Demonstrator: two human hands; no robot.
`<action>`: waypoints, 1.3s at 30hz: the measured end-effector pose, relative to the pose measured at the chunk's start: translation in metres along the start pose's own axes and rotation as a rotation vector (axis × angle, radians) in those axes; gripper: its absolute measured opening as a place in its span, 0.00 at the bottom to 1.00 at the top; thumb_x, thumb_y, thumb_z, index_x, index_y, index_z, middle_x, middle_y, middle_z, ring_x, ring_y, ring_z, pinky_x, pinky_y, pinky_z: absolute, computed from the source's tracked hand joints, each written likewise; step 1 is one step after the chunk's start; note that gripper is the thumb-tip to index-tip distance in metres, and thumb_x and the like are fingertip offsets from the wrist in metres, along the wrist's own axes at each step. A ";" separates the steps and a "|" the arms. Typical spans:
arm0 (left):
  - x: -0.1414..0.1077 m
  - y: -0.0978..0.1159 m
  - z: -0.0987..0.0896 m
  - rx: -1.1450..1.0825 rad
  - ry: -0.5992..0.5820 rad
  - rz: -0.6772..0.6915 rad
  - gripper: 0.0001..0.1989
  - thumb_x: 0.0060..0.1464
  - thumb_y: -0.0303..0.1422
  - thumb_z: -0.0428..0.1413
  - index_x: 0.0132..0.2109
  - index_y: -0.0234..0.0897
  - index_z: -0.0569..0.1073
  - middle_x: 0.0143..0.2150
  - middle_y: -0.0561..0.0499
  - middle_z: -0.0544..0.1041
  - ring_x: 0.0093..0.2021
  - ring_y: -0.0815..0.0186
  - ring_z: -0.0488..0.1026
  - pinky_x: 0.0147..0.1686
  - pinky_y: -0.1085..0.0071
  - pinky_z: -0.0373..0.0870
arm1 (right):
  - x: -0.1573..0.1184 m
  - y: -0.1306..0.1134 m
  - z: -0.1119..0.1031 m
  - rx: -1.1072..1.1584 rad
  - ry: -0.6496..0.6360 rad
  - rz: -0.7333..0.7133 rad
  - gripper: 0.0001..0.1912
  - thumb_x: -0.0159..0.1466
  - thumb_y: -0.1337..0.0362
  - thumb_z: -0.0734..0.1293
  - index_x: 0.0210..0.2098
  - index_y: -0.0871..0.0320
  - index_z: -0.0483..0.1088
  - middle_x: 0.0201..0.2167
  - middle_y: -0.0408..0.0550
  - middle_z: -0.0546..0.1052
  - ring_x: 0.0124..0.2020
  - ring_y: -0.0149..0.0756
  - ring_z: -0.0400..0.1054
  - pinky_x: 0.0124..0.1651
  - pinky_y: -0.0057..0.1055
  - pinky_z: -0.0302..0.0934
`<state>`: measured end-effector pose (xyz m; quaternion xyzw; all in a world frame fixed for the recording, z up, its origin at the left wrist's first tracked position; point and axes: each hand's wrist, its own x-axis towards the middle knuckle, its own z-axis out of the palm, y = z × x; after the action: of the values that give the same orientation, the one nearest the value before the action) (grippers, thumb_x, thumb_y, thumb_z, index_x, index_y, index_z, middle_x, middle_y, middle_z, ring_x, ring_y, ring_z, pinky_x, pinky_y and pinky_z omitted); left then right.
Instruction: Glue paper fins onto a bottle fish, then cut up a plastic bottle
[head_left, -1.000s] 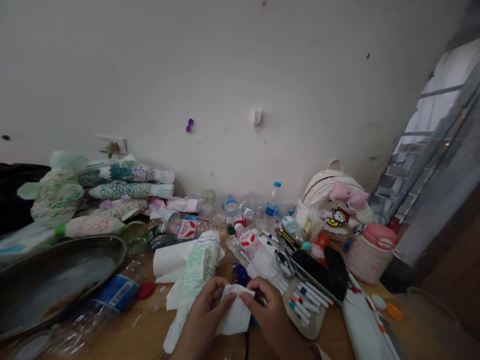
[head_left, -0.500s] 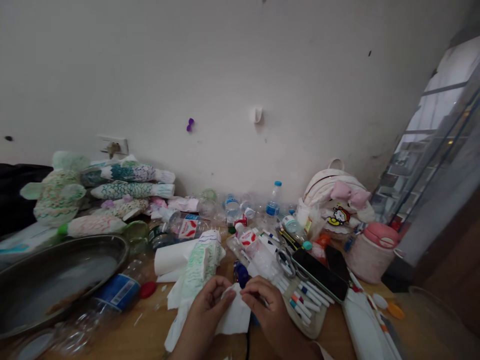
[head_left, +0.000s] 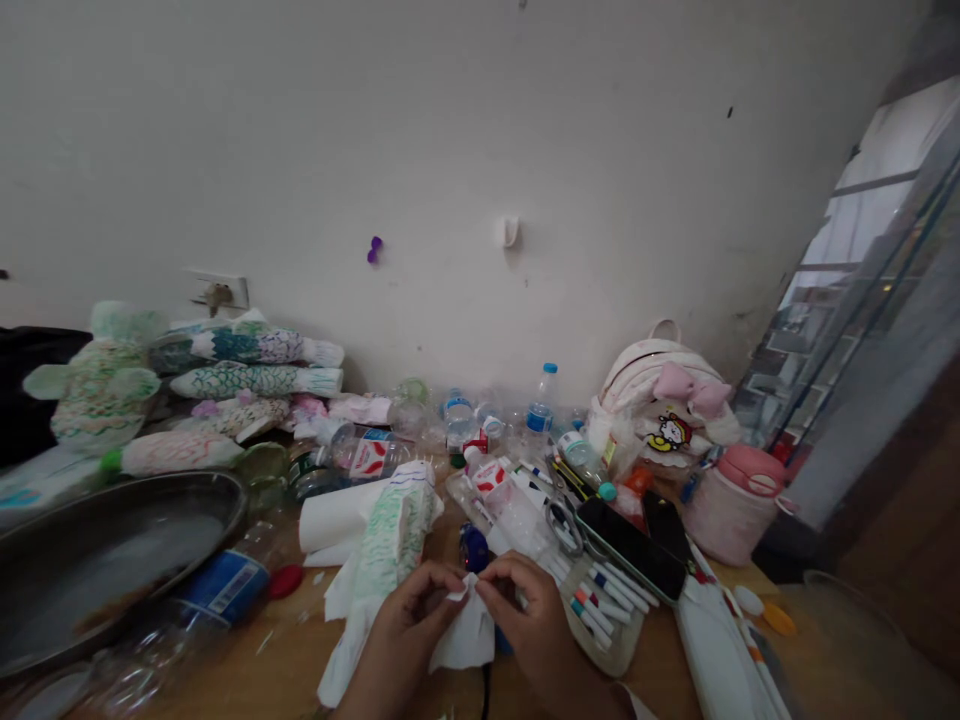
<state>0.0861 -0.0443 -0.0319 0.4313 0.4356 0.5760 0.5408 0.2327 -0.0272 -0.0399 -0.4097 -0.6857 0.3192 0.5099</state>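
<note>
Between my hands is a small white piece of paper [head_left: 466,640], its top edge pinched and bunched at the fingertips. My left hand [head_left: 411,622] grips it from the left with thumb and fingers together. From the right, my right hand [head_left: 525,610] pinches the same edge. Right behind the fingertips sits a dark blue roundish object [head_left: 474,548] with a small red light. To the left lies a paper-wrapped fish shape [head_left: 397,525] with green scribbled scales, partly over a white paper roll [head_left: 330,520].
A large dark pan [head_left: 225,500] stands at left, beside a crushed bottle with a blue label [head_left: 225,590]. Right of my hands are markers [head_left: 600,605], scissors [head_left: 562,525] and a phone [head_left: 634,545]. Behind are plastic bottles [head_left: 541,400], a backpack [head_left: 637,375] and decorated paper fish [head_left: 259,380].
The paper's top edge, flatter before, is now bunched up between my fingertips, which are closer together. The whole view has shifted slightly, with things appearing further left.
</note>
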 end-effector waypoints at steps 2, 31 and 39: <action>0.000 0.000 0.001 -0.002 -0.014 0.005 0.14 0.31 0.43 0.67 0.21 0.39 0.74 0.27 0.50 0.77 0.34 0.59 0.72 0.37 0.68 0.68 | 0.000 0.002 0.001 0.009 0.019 0.005 0.06 0.56 0.66 0.65 0.23 0.58 0.71 0.23 0.42 0.73 0.26 0.30 0.64 0.30 0.24 0.60; -0.006 0.003 0.003 -0.034 -0.039 -0.085 0.19 0.32 0.44 0.67 0.27 0.37 0.71 0.21 0.58 0.69 0.23 0.70 0.62 0.24 0.76 0.59 | 0.003 0.011 -0.007 0.282 -0.178 0.283 0.14 0.56 0.55 0.68 0.23 0.61 0.71 0.19 0.39 0.65 0.23 0.28 0.55 0.26 0.24 0.52; -0.005 0.002 0.002 -0.013 -0.046 -0.043 0.16 0.33 0.41 0.67 0.26 0.38 0.72 0.22 0.57 0.70 0.25 0.69 0.65 0.25 0.75 0.63 | 0.003 0.010 -0.007 0.237 -0.181 0.297 0.10 0.54 0.59 0.68 0.25 0.61 0.74 0.21 0.41 0.69 0.25 0.29 0.59 0.28 0.25 0.54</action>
<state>0.0878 -0.0490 -0.0297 0.4317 0.4285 0.5570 0.5655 0.2409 -0.0200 -0.0448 -0.4130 -0.6186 0.5048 0.4382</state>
